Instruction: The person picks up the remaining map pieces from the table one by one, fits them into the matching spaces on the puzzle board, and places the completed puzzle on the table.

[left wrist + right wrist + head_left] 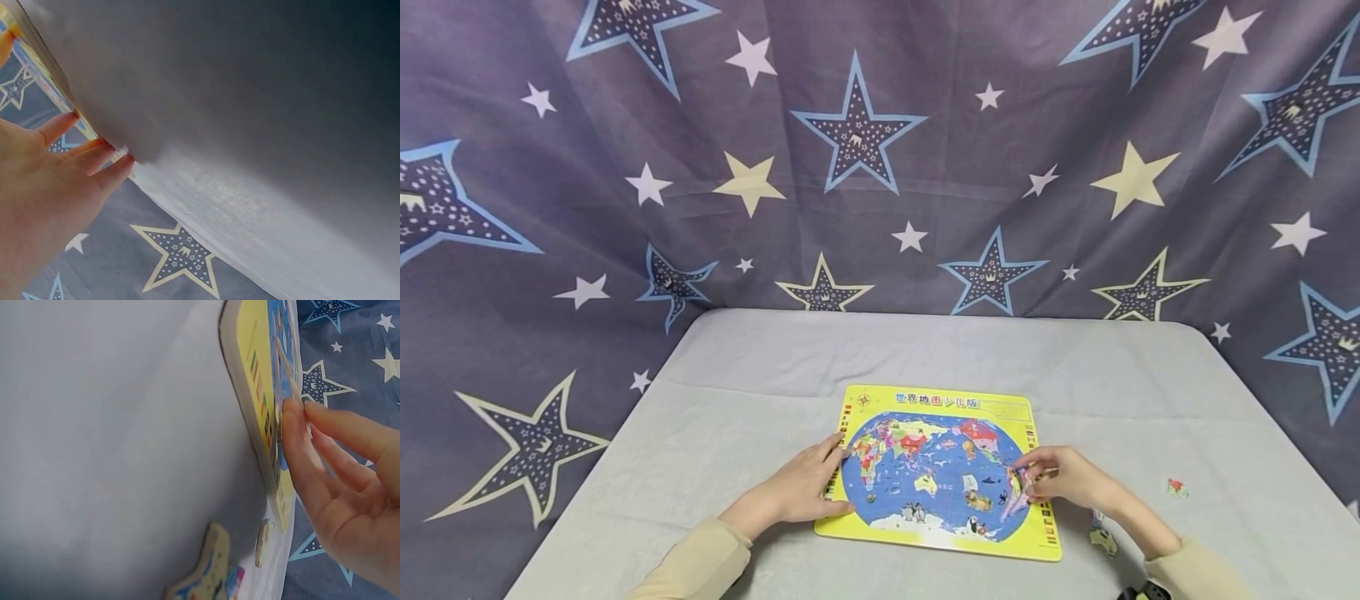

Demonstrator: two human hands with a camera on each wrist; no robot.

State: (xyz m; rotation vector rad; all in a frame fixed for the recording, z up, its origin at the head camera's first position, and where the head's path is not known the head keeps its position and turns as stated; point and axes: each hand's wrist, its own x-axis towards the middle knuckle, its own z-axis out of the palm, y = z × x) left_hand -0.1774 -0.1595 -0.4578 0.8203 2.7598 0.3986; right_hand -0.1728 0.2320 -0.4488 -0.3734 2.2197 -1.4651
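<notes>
A yellow-bordered world map puzzle board (940, 546) lies flat on the table, its blue oval filled with coloured continents and animals. My right hand (1063, 477) is over the board's right side, pinching a thin puzzle piece (289, 372) between thumb and fingertips. That piece looks pinkish from the head view and stands tilted above the map; the fingers hide part of it. At the board's left edge rests my left hand (805, 483), fingers spread, fingertips touching the border. In the left wrist view, those fingertips (128, 161) lie along the edge.
Loose puzzle pieces (1103, 540) lie on the table by my right forearm, and a small red and green piece (1177, 487) is farther right. A grey cloth covers the table (760, 358). A star-patterned curtain (910, 200) hangs behind it.
</notes>
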